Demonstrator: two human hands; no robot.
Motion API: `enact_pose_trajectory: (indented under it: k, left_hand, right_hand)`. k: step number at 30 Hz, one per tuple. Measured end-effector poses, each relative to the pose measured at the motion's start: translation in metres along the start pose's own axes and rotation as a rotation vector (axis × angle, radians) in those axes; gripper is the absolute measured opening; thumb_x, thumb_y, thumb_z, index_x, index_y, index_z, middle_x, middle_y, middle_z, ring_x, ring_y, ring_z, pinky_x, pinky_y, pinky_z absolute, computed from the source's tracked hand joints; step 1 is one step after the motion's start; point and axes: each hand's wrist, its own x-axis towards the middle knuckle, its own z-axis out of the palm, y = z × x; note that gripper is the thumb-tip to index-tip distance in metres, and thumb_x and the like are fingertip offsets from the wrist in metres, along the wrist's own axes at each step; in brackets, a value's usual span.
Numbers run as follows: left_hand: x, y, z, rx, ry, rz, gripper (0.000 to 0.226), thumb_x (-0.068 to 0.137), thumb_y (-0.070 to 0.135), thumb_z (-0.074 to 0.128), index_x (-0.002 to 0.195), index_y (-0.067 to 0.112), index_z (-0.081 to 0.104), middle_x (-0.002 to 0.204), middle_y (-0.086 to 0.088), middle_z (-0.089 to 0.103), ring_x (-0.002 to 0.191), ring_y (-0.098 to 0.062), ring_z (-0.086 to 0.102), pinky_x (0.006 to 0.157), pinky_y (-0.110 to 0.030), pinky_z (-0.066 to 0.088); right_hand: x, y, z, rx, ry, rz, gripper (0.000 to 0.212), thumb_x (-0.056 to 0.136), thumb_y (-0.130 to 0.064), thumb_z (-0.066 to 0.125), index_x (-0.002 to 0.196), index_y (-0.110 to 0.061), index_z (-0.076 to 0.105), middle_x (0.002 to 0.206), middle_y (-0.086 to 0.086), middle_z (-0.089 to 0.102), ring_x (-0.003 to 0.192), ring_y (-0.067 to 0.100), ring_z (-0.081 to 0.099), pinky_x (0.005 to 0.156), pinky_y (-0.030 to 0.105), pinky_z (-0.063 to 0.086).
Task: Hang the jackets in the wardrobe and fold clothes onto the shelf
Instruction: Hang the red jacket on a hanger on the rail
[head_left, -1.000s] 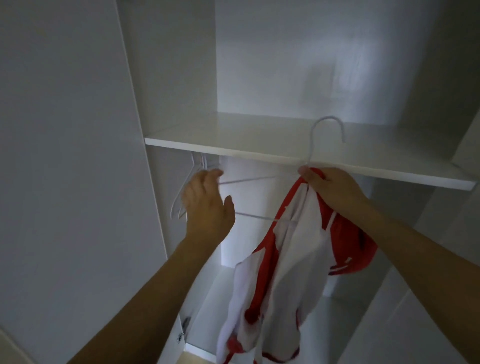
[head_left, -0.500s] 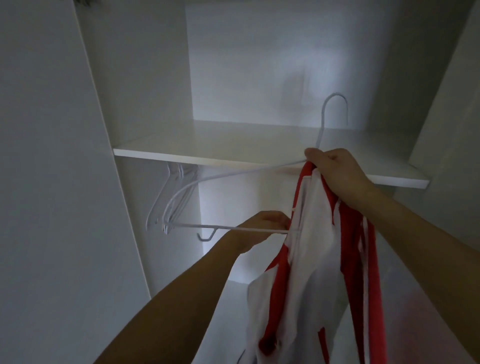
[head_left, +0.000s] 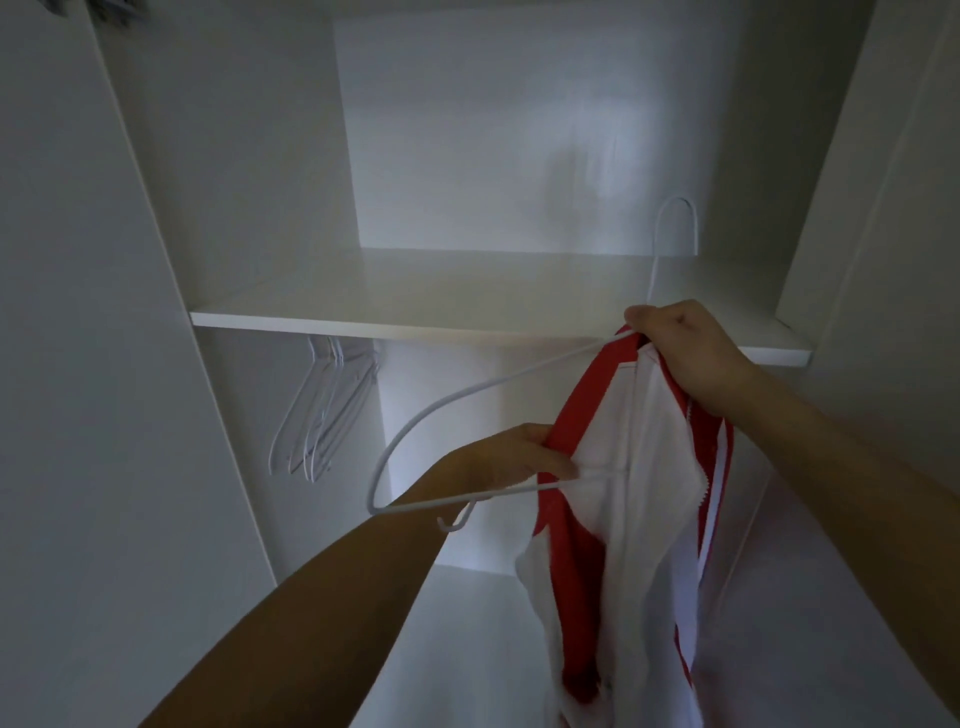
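Both hands are up inside the wardrobe (head_left: 234, 171) and we're busy: our right hand (head_left: 691, 353) is curled tight around the neck of a white wire hanger (head_left: 467, 392), just under its hook, with the collar of the red and white jacket (head_left: 639, 467) bunched in the same grip. Our left hand (head_left: 511, 457) reaches in from below, fingers pinching the jacket's red edge right by the hanger's bottom bar, thumb pressed onto the fabric. The hanger sits tilted, its left shoulder bare and sticking out toward the wardrobe's left wall, its hook rising in front of the white shelf (head_left: 415, 299). The jacket hangs down from our right hand in loose folds, zipper edge showing on the right (only that side looks draped over the wire). Under the shelf, far left, a cluster of spare white hangers (head_left: 327, 410) dangles, well apart from ours
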Motion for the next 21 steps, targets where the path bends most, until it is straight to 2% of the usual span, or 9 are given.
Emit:
enact_pose_trajectory:
  k: [3, 5, 7, 10, 13, 15, 16, 18, 21]
  left_hand:
    - [-0.011, -0.015, -0.013, 0.086, -0.004, -0.062, 0.032, 0.086, 0.013, 0.071, 0.118, 0.014, 0.068, 0.115, -0.003, 0.071, 0.105, -0.017, 0.067, 0.091, -0.025, 0.053]
    - [-0.023, -0.024, -0.029, 0.244, -0.052, -0.156, 0.022, 0.084, 0.024, 0.074, 0.105, 0.029, 0.07, 0.104, 0.01, 0.074, 0.097, -0.006, 0.069, 0.079, -0.013, 0.051]
    - [-0.036, -0.033, -0.051, 0.457, -0.051, -0.261, 0.021, 0.082, 0.037, 0.075, 0.099, 0.025, 0.073, 0.099, 0.007, 0.074, 0.096, -0.013, 0.069, 0.079, -0.019, 0.052]
    - [-0.056, -0.04, -0.083, 0.625, 0.082, -0.358, 0.027, 0.086, 0.041, 0.069, 0.095, 0.016, 0.071, 0.097, 0.001, 0.071, 0.093, -0.019, 0.067, 0.078, -0.025, 0.052]
    - [-0.077, -0.037, -0.106, 0.36, 0.324, -0.389, 0.027, 0.088, 0.03, 0.069, 0.103, 0.008, 0.072, 0.101, -0.01, 0.074, 0.093, -0.026, 0.071, 0.088, -0.038, 0.057]
    - [-0.088, -0.025, -0.113, 0.145, 0.48, -0.375, 0.022, 0.086, 0.02, 0.068, 0.1, 0.003, 0.073, 0.099, -0.02, 0.073, 0.089, -0.034, 0.071, 0.088, -0.047, 0.057]
    - [-0.092, -0.018, -0.116, 0.05, 0.541, -0.371, 0.021, 0.085, 0.017, 0.067, 0.097, 0.001, 0.072, 0.097, -0.023, 0.073, 0.085, -0.035, 0.071, 0.086, -0.049, 0.058]
    - [-0.097, 0.0, -0.12, -0.12, 0.591, -0.346, 0.025, 0.083, 0.015, 0.064, 0.1, -0.001, 0.071, 0.095, -0.023, 0.073, 0.076, -0.034, 0.07, 0.08, -0.048, 0.058]
    - [-0.096, 0.028, -0.118, -0.26, 0.583, -0.215, 0.023, 0.085, 0.012, 0.059, 0.102, 0.002, 0.07, 0.088, -0.02, 0.072, 0.065, -0.027, 0.067, 0.065, -0.036, 0.058]
  right_hand:
    - [-0.004, 0.008, -0.003, -0.075, 0.022, -0.009, 0.064, 0.096, -0.042, 0.051, 0.068, 0.016, 0.058, 0.065, 0.032, 0.058, 0.055, 0.032, 0.056, 0.067, 0.027, 0.05]
    - [-0.007, 0.015, -0.002, -0.179, 0.018, -0.002, 0.059, 0.095, -0.04, 0.055, 0.059, 0.006, 0.06, 0.053, 0.016, 0.056, 0.048, 0.02, 0.053, 0.06, 0.026, 0.045]
    - [-0.009, 0.022, 0.0, -0.279, 0.006, 0.004, 0.05, 0.094, -0.037, 0.057, 0.051, -0.012, 0.064, 0.047, -0.001, 0.057, 0.043, 0.008, 0.052, 0.053, 0.023, 0.043]
    - [-0.009, 0.025, 0.005, -0.359, -0.004, -0.003, 0.042, 0.094, -0.037, 0.057, 0.056, -0.023, 0.066, 0.053, -0.003, 0.063, 0.051, 0.008, 0.058, 0.051, 0.021, 0.039]
    - [-0.006, 0.03, 0.013, -0.496, -0.028, -0.013, 0.038, 0.093, -0.037, 0.058, 0.064, -0.014, 0.068, 0.061, 0.003, 0.063, 0.057, 0.015, 0.056, 0.047, 0.011, 0.034]
    - [-0.003, 0.034, 0.022, -0.56, -0.021, -0.003, 0.041, 0.092, -0.041, 0.058, 0.069, -0.009, 0.069, 0.066, 0.007, 0.064, 0.058, 0.013, 0.054, 0.048, 0.012, 0.035]
    - [-0.001, 0.036, 0.027, -0.582, -0.014, 0.003, 0.042, 0.092, -0.045, 0.055, 0.07, -0.012, 0.069, 0.068, 0.006, 0.064, 0.06, 0.013, 0.055, 0.052, 0.019, 0.037]
    - [0.003, 0.035, 0.038, -0.633, 0.021, -0.006, 0.044, 0.091, -0.053, 0.049, 0.066, -0.019, 0.063, 0.067, 0.002, 0.061, 0.063, 0.018, 0.055, 0.055, 0.028, 0.035]
    - [0.012, 0.025, 0.057, -0.667, 0.076, -0.066, 0.048, 0.091, -0.059, 0.043, 0.063, -0.02, 0.05, 0.062, -0.001, 0.054, 0.06, 0.02, 0.052, 0.052, 0.028, 0.029]
